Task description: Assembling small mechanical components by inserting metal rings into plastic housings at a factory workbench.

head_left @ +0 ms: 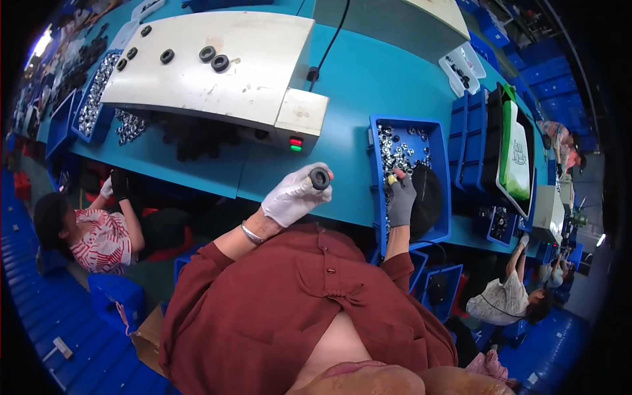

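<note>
My left hand (289, 199), in a white glove, is closed around a thick black rubber ring (315, 174), held up in front of my chest just off the table's near edge. The ring's round opening faces up. My right hand (401, 203) wears a grey glove with bare fingertips. It reaches over a blue tray (450, 204), its fingers drawn together beside small shiny metal parts (400, 151). Something yellowish (392, 178) shows at those fingertips; whether it is held or wrapped on a finger is unclear. A dark, rounded thing (429, 197) lies in the tray beside the right hand.
A cream metal housing (217, 79) with red and green lit switches (296, 143) stands left on the teal table (349, 85), loose black rings (220, 62) on top. Stacked blue bins (467, 141) stand right. Co-workers sit at left (105, 237) and right (503, 299).
</note>
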`<state>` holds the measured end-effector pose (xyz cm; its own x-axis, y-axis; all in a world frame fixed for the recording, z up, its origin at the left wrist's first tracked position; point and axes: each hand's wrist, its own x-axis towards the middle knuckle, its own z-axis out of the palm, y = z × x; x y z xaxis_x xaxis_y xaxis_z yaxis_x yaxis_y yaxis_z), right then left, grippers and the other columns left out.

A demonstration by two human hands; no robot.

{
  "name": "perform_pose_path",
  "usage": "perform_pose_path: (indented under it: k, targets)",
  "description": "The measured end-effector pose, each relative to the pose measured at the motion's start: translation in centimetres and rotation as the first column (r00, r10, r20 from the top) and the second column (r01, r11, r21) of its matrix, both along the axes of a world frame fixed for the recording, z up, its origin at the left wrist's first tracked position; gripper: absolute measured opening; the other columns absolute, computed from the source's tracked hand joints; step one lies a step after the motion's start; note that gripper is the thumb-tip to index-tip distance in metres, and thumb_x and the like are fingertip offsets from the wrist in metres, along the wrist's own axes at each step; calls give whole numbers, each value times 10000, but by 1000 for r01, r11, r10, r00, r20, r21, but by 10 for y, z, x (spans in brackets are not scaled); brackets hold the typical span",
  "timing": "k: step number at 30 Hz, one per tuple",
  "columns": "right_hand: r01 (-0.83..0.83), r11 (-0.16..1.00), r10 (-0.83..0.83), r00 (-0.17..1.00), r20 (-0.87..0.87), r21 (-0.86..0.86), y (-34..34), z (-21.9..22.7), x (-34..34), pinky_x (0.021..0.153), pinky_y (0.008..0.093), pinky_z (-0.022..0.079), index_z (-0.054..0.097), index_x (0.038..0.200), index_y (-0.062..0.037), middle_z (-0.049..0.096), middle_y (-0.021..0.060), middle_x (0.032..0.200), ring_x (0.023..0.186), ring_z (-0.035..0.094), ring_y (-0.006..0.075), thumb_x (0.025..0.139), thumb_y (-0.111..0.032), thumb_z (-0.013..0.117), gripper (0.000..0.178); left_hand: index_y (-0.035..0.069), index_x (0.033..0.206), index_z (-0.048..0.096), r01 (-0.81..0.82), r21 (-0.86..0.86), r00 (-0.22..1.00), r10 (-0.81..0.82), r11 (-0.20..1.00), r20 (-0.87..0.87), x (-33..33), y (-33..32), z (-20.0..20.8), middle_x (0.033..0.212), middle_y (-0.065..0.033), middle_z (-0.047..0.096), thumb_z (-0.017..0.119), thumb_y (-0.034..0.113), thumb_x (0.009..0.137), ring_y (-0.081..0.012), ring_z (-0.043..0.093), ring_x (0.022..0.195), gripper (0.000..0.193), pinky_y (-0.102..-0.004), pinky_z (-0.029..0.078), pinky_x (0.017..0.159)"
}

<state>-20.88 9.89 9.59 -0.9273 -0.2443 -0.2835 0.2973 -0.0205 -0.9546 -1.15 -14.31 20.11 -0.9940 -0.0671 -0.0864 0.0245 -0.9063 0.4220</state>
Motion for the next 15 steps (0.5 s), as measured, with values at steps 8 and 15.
perform_pose_path:
  k: [8, 15]
  targets:
    - [-84, 984, 113, 976, 187, -154, 16, 8, 0, 748, 284, 507, 550, 1249, 51, 603, 89, 1043, 843, 613, 161, 938, 1, 501, 319, -35, 1227, 519, -12, -259, 991, 46, 966, 126, -27, 41, 10, 1075, -88, 562, 714, 321, 889, -186, 595, 854, 528, -316, 500, 802]
    - [-9, 737, 389, 823, 413, -675, 22, 17, 15, 849, 346, 470, 511, 1302, -13, 595, 113, 1137, 965, 584, 213, 937, -138, 578, 391, -58, 1277, 530, -89, -904, 909, 404, 417, 97, -65, 85, 1, 1097, -122, 648, 738, 16, 794, -147, 650, 868, 531, -274, 542, 765]
